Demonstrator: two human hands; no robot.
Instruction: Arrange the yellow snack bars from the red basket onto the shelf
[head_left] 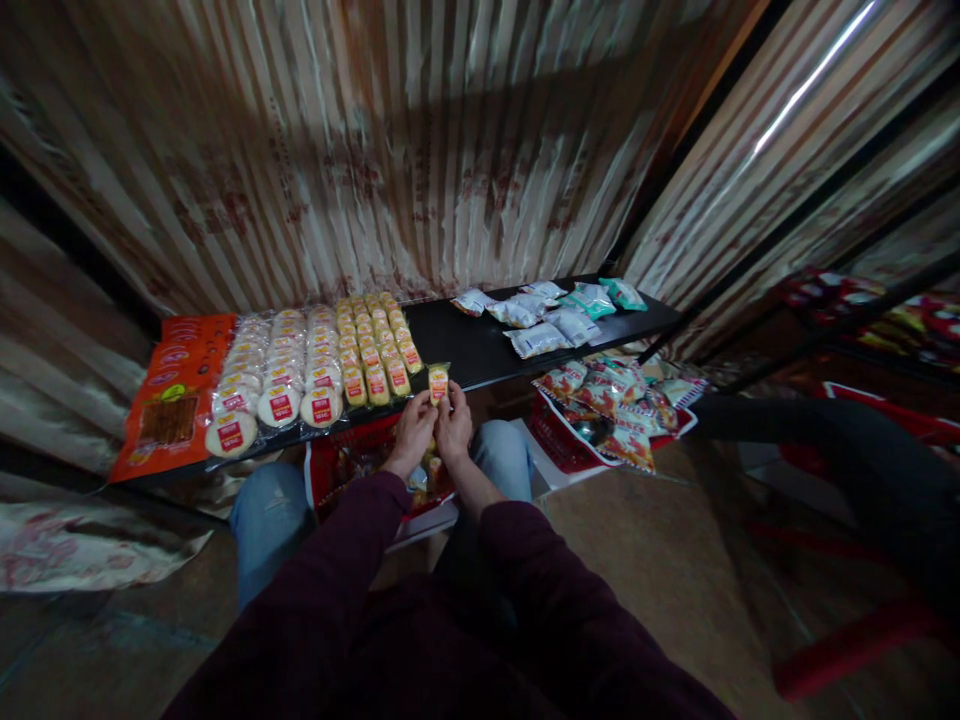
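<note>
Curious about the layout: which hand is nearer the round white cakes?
Left. The left hand sits just right of the round white cakes; the right hand is farther right, sharing the yellow packet.

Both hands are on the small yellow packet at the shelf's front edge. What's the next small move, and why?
Probably lay the yellow packet down on the black shelf, just right of the yellow rows. The left hand and right hand pinch it upright at the front edge, level with those rows' front packets, which lie flat.
</note>
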